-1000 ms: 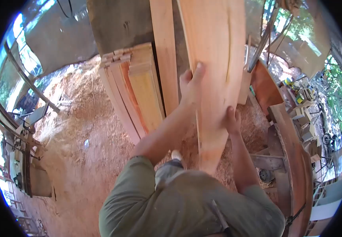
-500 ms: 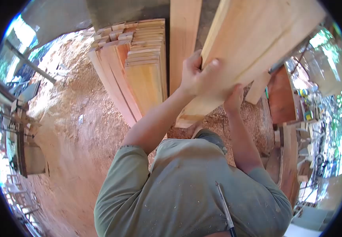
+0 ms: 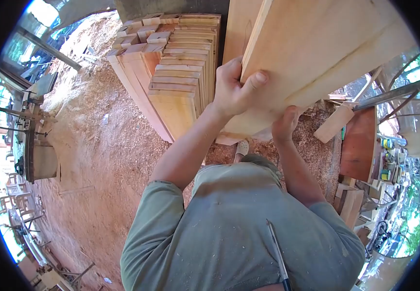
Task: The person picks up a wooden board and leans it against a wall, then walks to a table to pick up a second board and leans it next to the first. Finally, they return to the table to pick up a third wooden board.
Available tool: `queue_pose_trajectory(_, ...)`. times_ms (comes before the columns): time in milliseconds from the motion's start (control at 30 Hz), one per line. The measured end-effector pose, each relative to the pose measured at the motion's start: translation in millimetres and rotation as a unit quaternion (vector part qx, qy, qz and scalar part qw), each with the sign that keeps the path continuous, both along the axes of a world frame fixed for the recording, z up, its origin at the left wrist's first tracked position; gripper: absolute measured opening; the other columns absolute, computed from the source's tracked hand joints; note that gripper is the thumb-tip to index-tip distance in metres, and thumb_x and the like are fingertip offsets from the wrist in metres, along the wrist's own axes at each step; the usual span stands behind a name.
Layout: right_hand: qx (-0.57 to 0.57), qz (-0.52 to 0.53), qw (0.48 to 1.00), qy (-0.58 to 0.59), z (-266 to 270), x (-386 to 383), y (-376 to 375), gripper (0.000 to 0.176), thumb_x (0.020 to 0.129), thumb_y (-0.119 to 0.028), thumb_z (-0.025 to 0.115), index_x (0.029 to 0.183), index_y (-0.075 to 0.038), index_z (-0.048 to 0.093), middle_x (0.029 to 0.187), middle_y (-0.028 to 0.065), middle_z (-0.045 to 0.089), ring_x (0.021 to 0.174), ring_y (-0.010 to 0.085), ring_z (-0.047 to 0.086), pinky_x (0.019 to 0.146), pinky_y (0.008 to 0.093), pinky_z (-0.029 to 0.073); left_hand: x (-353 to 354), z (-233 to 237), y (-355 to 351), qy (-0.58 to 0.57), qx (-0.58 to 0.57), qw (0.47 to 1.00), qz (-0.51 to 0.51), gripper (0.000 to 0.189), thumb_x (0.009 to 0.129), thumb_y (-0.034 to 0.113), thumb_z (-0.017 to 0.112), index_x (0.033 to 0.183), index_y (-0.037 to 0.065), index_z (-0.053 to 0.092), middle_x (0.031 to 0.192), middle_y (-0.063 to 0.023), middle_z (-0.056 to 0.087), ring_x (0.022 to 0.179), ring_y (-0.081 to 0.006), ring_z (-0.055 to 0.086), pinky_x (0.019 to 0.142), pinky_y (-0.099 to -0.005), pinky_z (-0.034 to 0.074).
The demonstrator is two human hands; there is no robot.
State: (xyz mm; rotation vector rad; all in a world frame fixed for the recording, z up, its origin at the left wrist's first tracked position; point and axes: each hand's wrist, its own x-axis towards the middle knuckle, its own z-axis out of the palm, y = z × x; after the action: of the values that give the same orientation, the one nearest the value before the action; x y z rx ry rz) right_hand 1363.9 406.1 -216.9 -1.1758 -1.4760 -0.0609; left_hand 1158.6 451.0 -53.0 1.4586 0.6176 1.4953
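A wide, pale wooden board (image 3: pixel 326 53) with a darker streak along its grain is held up at a tilt in front of me. My left hand (image 3: pixel 233 89) is closed round its left edge, the thumb lying on the near face and the other fingers mostly hidden behind. Lower down, my right hand (image 3: pixel 284 126) grips the bottom right edge, thumb uppermost; its other fingers are partly hidden. Behind the held board, another plank (image 3: pixel 239 31) stands upright. Just left of my left hand, a row of similar boards (image 3: pixel 183 72) leans together on end.
Thick timbers (image 3: pixel 135 60) stand beside the leaning boards. Wood shavings (image 3: pixel 118 106) cover the floor. To the right are a short wood piece (image 3: pixel 334 124), a reddish-brown panel (image 3: pixel 360 145) and cluttered shelving. A pen (image 3: pixel 279 254) hangs on my shirt front.
The view has shifted, and the leaning boards' top ends show more fully. Both hands keep hold of the board, which remains raised and tilted.
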Motion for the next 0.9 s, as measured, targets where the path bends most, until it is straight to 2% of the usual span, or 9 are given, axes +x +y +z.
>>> queue_pose_trajectory(33,0.019,-0.047,0.986,-0.157,1,3,3,0.025,0.091,-0.014,0.054,0.108,0.002,0.047,0.107,0.0170,0.047,0.100,0.0315,0.047,0.090,0.0440,0.040,0,2,3,-0.004,0.001,1.000,0.000,0.057,0.081,0.049,0.070,0.097,-0.005,0.064,0.080,-0.0067,0.064,0.073,-0.0105,0.058,0.061,-0.0268,0.048)
queue_pose_trajectory(167,-0.063,-0.057,0.993,-0.087,-12,-1,9,0.031,0.093,-0.022,0.053,0.111,0.001,0.046,0.111,0.0173,0.046,0.100,0.0296,0.047,0.090,0.0425,0.040,1,2,13,-0.022,-0.016,1.000,-0.008,0.056,0.080,0.048,0.071,0.097,-0.005,0.063,0.080,-0.0056,0.064,0.073,-0.0098,0.058,0.061,-0.0259,0.048)
queue_pose_trajectory(267,-0.098,0.042,0.990,0.096,-17,-11,18,0.033,0.093,-0.026,0.048,0.112,0.002,0.047,0.109,0.0170,0.048,0.100,0.0293,0.048,0.090,0.0426,0.040,-1,-4,18,-0.017,-0.020,1.000,-0.006,0.056,0.080,0.047,0.072,0.097,-0.006,0.063,0.080,-0.0055,0.064,0.073,-0.0092,0.058,0.061,-0.0258,0.048)
queue_pose_trajectory(333,-0.130,0.112,0.842,0.511,21,-36,13,0.036,0.092,-0.026,0.048,0.113,0.003,0.047,0.109,0.0178,0.048,0.101,0.0301,0.047,0.091,0.0427,0.040,2,-11,23,-0.031,-0.015,0.999,-0.005,0.057,0.079,0.047,0.073,0.097,-0.006,0.062,0.079,-0.0055,0.064,0.073,-0.0090,0.058,0.061,-0.0257,0.048)
queue_pose_trajectory(367,-0.135,0.116,0.841,0.510,9,-30,15,0.036,0.092,-0.026,0.048,0.113,0.003,0.047,0.109,0.0178,0.048,0.101,0.0301,0.047,0.091,0.0427,0.040,2,-13,26,-0.048,-0.004,0.999,-0.013,0.057,0.079,0.047,0.073,0.097,-0.006,0.062,0.079,-0.0055,0.064,0.073,-0.0088,0.058,0.061,-0.0255,0.048)
queue_pose_trajectory(433,-0.095,-0.063,0.992,-0.046,-24,-7,20,0.053,0.095,-0.042,0.037,0.119,0.004,0.046,0.116,0.0163,0.047,0.109,0.0254,0.044,0.095,0.0410,0.038,-1,-17,31,-0.041,-0.006,0.999,-0.012,0.057,0.079,0.047,0.073,0.097,-0.006,0.062,0.078,-0.0054,0.064,0.073,-0.0086,0.058,0.061,-0.0255,0.048)
queue_pose_trajectory(533,-0.087,-0.034,0.995,-0.033,-6,-16,21,0.020,0.082,0.005,0.050,0.100,-0.002,0.046,0.098,0.0198,0.050,0.089,0.0383,0.049,0.078,0.0450,0.041,-5,-14,32,-0.021,-0.007,1.000,-0.004,0.058,0.078,0.048,0.073,0.096,-0.006,0.062,0.076,-0.0053,0.063,0.072,-0.0084,0.057,0.060,-0.0253,0.047)
queue_pose_trajectory(667,-0.100,-0.033,0.992,0.072,-13,-21,24,0.029,0.076,0.010,0.049,0.102,-0.002,0.046,0.097,0.0209,0.049,0.088,0.0391,0.048,0.078,0.0497,0.040,-11,-10,33,0.005,-0.007,1.000,0.019,0.057,0.079,0.048,0.072,0.096,-0.006,0.062,0.075,-0.0041,0.062,0.070,-0.0081,0.056,0.060,-0.0251,0.047)
queue_pose_trajectory(900,-0.037,-0.075,0.976,-0.203,-51,-22,26,0.037,0.076,0.007,0.049,0.112,0.000,0.049,0.103,0.0200,0.052,0.093,0.0393,0.049,0.085,0.0516,0.037,-23,-30,40,0.008,0.000,1.000,0.025,0.054,0.082,0.046,0.069,0.100,-0.004,0.062,0.078,-0.0022,0.062,0.072,-0.0075,0.054,0.061,-0.0252,0.046)
